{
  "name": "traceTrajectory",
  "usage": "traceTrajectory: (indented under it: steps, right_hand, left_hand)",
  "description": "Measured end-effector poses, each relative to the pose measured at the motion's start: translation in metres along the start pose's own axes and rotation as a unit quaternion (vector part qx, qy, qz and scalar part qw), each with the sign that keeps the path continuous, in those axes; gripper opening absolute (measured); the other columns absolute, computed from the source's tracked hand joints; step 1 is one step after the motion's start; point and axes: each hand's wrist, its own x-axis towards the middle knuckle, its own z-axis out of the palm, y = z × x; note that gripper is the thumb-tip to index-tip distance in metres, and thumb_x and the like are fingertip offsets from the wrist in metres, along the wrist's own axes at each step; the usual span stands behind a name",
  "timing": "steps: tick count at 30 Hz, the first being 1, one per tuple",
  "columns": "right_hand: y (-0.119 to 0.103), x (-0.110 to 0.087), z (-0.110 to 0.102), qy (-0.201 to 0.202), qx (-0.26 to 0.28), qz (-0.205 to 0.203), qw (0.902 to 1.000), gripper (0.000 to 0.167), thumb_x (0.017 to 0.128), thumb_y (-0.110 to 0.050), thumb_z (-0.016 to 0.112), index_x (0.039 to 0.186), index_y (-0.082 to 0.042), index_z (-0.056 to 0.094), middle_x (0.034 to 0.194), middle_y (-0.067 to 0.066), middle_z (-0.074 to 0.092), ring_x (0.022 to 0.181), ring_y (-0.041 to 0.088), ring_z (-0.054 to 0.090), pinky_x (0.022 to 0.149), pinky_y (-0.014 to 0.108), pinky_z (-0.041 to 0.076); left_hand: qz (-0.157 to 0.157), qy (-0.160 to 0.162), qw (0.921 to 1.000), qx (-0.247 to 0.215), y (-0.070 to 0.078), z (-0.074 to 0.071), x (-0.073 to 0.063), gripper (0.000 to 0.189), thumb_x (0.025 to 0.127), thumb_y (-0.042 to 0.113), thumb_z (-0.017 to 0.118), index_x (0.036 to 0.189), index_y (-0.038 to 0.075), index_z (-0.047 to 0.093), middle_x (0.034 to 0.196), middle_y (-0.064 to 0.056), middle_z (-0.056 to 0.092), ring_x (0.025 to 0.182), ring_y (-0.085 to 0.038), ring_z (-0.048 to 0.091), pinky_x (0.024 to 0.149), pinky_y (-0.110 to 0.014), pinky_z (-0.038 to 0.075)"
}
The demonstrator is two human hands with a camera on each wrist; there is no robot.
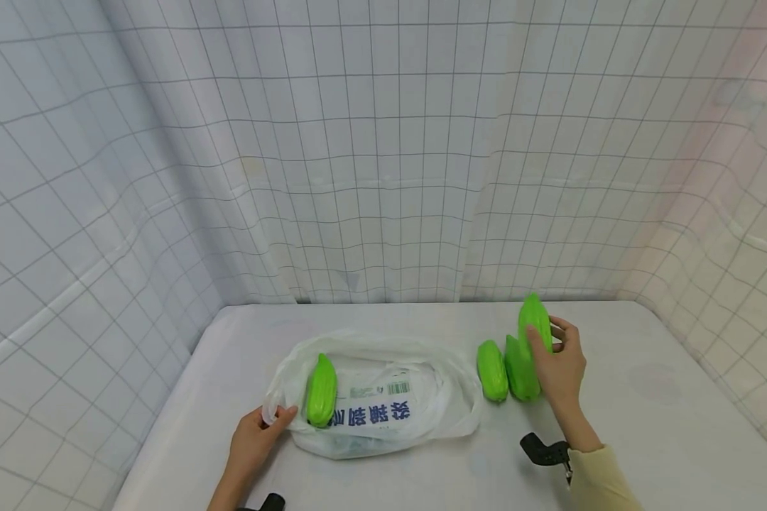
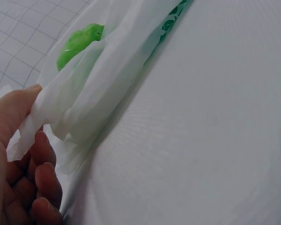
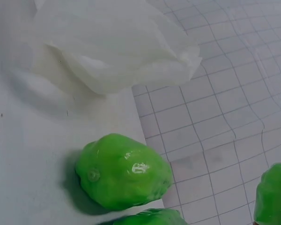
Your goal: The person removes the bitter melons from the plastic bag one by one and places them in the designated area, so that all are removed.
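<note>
A translucent white plastic bag (image 1: 434,415) with dark blue printing lies spread open on the table. My left hand (image 1: 253,441) pinches its left edge; in the left wrist view the thin film passes between thumb and curled fingers. Inside the bag's mouth, near that hand, rests one bright green, glossy gourd (image 1: 322,392). My right hand (image 1: 561,365) grips another green gourd (image 1: 533,316), tip pointing up, above the table. Beside and partly behind it are two more gourds, one (image 1: 492,371) nearer the bag and one (image 1: 520,372) partly covered by the right hand's gourd.
The white table (image 1: 665,411) reaches back to a hanging white grid-patterned curtain (image 1: 383,156), which also encloses both sides. A black wrist camera (image 1: 543,451) sits at the right wrist, by a pale yellow sleeve (image 1: 601,479).
</note>
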Motion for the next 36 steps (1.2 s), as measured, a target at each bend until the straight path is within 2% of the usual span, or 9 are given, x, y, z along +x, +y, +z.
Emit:
traceTrajectory:
  steps: [6,13,19,22,28,36]
  right_hand:
    - [0.008,0.007,-0.007,0.003,-0.011,0.002,0.9999,0.047,0.089,-0.032,0.067,0.126,-0.007,0.053,0.115,0.016,0.060,0.066,0.006,0.047,0.054,0.019,0.037]
    - [0.018,0.017,-0.017,0.010,-0.057,-0.004,0.9983,0.047,0.089,-0.033,0.067,0.126,-0.007,0.055,0.117,0.017,0.061,0.069,0.002,0.046,0.062,0.027,0.035]
    - [0.029,0.024,-0.024,0.006,-0.086,0.006,0.9962,0.049,0.090,-0.036,0.064,0.128,-0.008,0.054,0.120,0.017,0.059,0.074,0.015,0.050,0.063,0.033,0.035]
    - [0.034,0.027,-0.027,0.004,-0.096,0.015,0.9952,0.050,0.090,-0.037,0.064,0.129,-0.008,0.054,0.120,0.019,0.059,0.076,0.022,0.051,0.064,0.036,0.034]
    - [0.044,0.030,-0.034,0.003,-0.108,0.027,0.9938,0.050,0.090,-0.038,0.064,0.129,-0.008,0.055,0.120,0.019,0.059,0.080,0.028,0.053,0.064,0.038,0.034]
    - [0.051,0.034,-0.040,-0.026,-0.131,0.050,0.9898,0.055,0.091,-0.041,0.060,0.132,-0.005,0.051,0.126,0.024,0.054,0.088,0.037,0.054,0.067,0.043,0.034]
  left_hand:
    - [-0.002,0.000,1.0000,-0.001,-0.001,0.000,0.000,0.034,0.085,0.039,0.071,0.081,0.007,0.060,0.060,0.002,0.043,0.056,-0.012,0.040,0.054,-0.026,0.032]
    - [0.008,0.009,0.9999,0.003,0.000,0.001,0.000,0.033,0.084,0.038,0.072,0.080,0.008,0.060,0.060,0.002,0.044,0.056,-0.012,0.040,0.054,-0.026,0.032]
    - [0.014,0.013,0.9998,-0.007,-0.003,0.001,0.000,0.032,0.084,0.038,0.072,0.080,0.008,0.061,0.060,0.002,0.046,0.056,-0.012,0.041,0.054,-0.027,0.033]
    - [0.006,0.008,0.9999,-0.012,-0.004,0.001,0.001,0.034,0.084,0.040,0.072,0.081,0.008,0.061,0.061,0.001,0.046,0.057,-0.013,0.042,0.055,-0.027,0.033]
    - [0.002,0.005,1.0000,-0.008,-0.003,0.001,0.002,0.035,0.083,0.041,0.072,0.081,0.008,0.061,0.062,0.001,0.046,0.057,-0.013,0.041,0.055,-0.027,0.033]
    - [0.000,0.003,0.9999,-0.015,-0.002,0.001,0.000,0.035,0.084,0.040,0.072,0.081,0.007,0.061,0.061,0.001,0.046,0.057,-0.013,0.042,0.055,-0.027,0.033]
